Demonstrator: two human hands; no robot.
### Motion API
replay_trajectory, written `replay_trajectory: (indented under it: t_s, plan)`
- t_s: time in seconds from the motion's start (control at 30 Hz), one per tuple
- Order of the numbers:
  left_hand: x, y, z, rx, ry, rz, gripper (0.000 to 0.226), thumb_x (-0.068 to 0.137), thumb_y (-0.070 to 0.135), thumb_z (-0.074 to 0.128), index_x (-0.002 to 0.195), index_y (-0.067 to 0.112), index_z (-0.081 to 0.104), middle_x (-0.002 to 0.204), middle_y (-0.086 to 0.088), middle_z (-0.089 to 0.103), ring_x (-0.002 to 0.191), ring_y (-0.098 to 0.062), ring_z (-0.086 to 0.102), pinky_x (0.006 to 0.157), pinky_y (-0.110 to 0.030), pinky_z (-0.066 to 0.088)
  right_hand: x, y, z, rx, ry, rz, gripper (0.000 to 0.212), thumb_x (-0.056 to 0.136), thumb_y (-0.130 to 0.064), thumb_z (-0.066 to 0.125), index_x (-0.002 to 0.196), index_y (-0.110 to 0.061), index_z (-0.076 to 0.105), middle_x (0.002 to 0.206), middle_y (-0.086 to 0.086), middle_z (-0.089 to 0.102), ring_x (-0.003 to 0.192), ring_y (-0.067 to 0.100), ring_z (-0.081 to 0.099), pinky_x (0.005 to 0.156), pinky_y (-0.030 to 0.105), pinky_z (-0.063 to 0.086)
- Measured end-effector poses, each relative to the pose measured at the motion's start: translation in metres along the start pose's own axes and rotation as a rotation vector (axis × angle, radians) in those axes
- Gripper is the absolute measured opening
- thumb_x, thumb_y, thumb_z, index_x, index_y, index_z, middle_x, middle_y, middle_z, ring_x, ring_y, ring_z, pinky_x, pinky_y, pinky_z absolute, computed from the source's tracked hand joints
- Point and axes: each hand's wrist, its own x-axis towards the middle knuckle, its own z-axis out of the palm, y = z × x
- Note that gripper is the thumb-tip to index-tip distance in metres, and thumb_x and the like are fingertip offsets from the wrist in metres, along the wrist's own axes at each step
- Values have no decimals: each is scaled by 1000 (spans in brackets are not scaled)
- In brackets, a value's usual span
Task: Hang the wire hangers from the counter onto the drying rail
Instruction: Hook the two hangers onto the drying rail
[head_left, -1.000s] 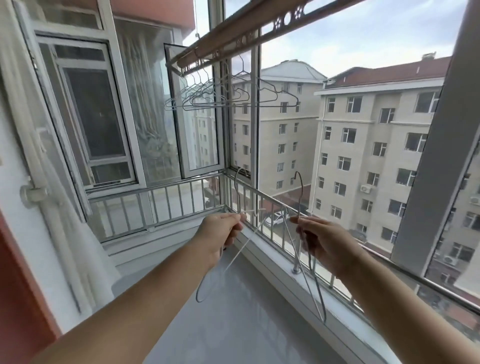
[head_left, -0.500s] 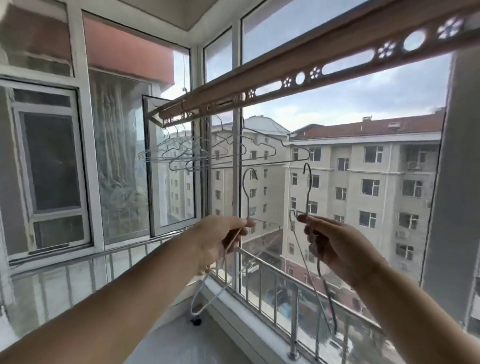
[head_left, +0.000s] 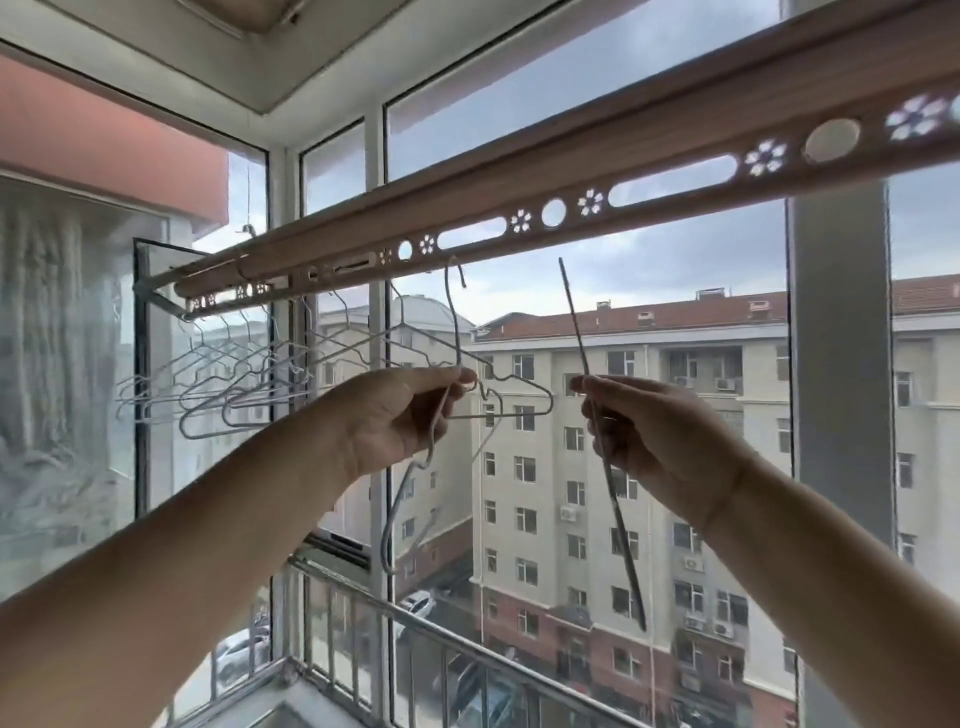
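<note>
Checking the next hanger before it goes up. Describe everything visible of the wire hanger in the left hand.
The wire hanger is thin, pale metal. The left hand pinches it where neck meets shoulders. The long neck rises to an open hook at the lower edge of the drying rail; whether it has caught is unclear. The body dangles tilted below the hand.

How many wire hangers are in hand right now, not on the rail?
2. The left hand pinches one hanger, hook just below the drying rail; the right hand holds the other hanger edge-on. The overlapping hung hangers farther left aren't counted.
</note>
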Motion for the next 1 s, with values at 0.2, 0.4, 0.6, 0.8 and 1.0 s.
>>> replay_trajectory:
  t_s: [0.2,0.4,0.6,0.8,1.0]
  plan:
    - [42,21,11,-52,-27,113,18,87,10,59,97,-3,66,60,0,56,57,-7,46,42,-13,43,48,-11,3,-10,3,-98,15,86,-8,59,98,-1,66,63,4,54,51,8,47,42,15,42]
    - [73,25,7,-81,-41,144,16,89,11,57,93,0,68,62,1,55,58,-7,45,43,-13,43,80,-14,4,-22,-19,-141,10,86,-8,59,91,-4,67,62,4,54,52,9,47,43,15,42]
    - [99,29,0,-97,-75,162,16,88,11,58,96,1,68,64,0,57,57,-7,46,43,-13,45,101,-18,14,-53,23,-185,10,85,-8,60,91,-4,66,62,4,55,47,8,49,42,16,42]
    - [117,29,-5,-89,-135,128,14,88,11,59,92,1,68,58,1,57,57,-7,46,43,-13,44,109,-19,22,-19,73,-185,7,86,-7,58,83,-4,65,58,3,55,43,6,49,40,15,42]
    - [131,17,-11,-72,-196,79,14,88,11,58,90,3,69,61,0,58,53,-7,49,44,-15,45,107,-8,17,-30,110,-116,11,88,-8,56,79,-4,62,61,4,52,44,7,48,40,15,42]
